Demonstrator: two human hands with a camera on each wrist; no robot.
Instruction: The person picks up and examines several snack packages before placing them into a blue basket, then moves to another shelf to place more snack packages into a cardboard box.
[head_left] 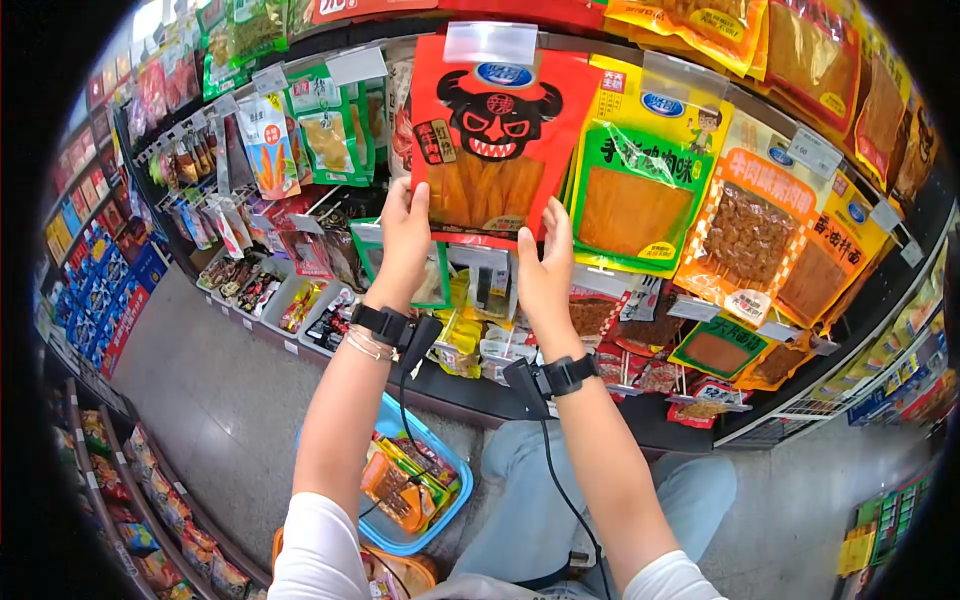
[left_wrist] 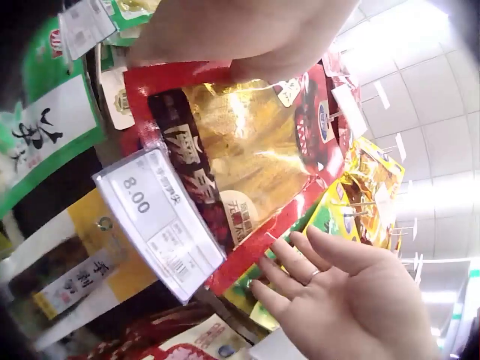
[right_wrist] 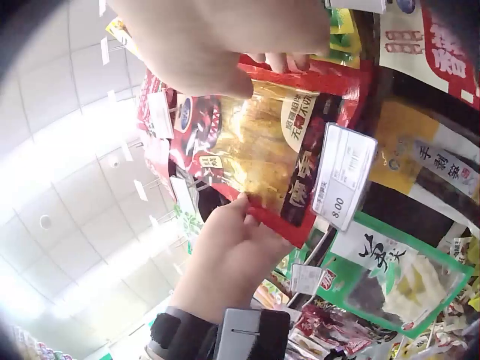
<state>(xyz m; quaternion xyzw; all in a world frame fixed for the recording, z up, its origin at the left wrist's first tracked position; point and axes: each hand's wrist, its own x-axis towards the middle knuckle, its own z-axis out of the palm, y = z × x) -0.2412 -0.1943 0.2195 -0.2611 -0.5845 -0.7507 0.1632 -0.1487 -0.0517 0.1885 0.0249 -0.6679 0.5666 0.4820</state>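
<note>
A red bag with a black horned face (head_left: 495,115) hangs upright at the front of the upper rack in the head view, a clear tag holder across its top. My left hand (head_left: 403,245) pinches its lower left edge, thumb in front; the right wrist view shows this hand (right_wrist: 232,251) at the bag (right_wrist: 259,146). At the lower right edge is my right hand (head_left: 547,280). In the left wrist view that hand (left_wrist: 349,300) has extended, slightly bent fingers touching the bag's edge (left_wrist: 236,274), thumb apart. Its fingertips are partly hidden in the right wrist view.
Yellow-green bags (head_left: 645,185) hang just right of the red one, with orange-white bags (head_left: 752,225) beyond. Green bags (head_left: 330,130) hang left. Price tags (head_left: 815,150) jut from the rack. Below stands a blue basket (head_left: 467,485) holding several packets, beside an orange container (head_left: 425,570).
</note>
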